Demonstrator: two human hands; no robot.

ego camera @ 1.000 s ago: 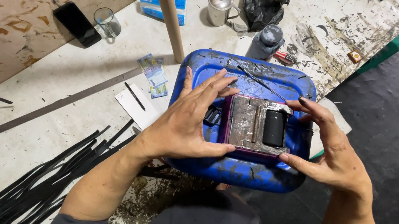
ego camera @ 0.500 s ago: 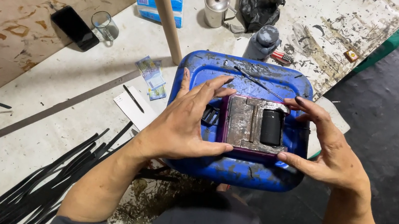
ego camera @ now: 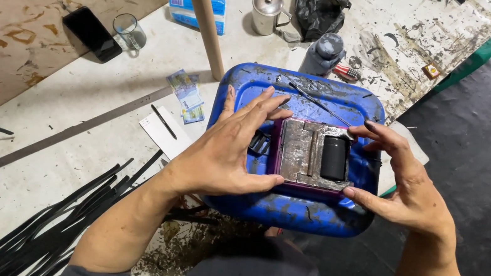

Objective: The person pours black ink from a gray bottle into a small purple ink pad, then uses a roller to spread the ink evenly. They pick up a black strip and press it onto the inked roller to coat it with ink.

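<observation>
While the pale, stained floor (ego camera: 66,152) spreads out on the left and a dark mat (ego camera: 485,144) covers the right, a blue plastic canister (ego camera: 287,203) lies flat in the middle, just before the person's knees. On its top face sits a worn metal block (ego camera: 302,152) with a magenta rim, carrying a short black cylinder (ego camera: 334,158). The left hand (ego camera: 228,148) lies spread, fingers extended, its thumb pressed along the block's near edge. The right hand (ego camera: 404,184) is half curled, thumb and forefinger pinching the block's right side near the cylinder. A thin metal rod (ego camera: 316,102) rests on the canister's far part. A wooden pole (ego camera: 204,15) rises behind the canister. A bundle of black strips (ego camera: 50,226) lies at lower left. Farther off lie a blue rectangular packet (ego camera: 197,11), a steel lidded mug (ego camera: 267,12), a black bag (ego camera: 319,8), a grey bottle (ego camera: 325,52), a black phone (ego camera: 92,34) and a glass cup (ego camera: 129,30). Beside the canister, a white card (ego camera: 161,133) with a black pen (ego camera: 163,121) and small blue-green printed slips (ego camera: 188,95).
</observation>
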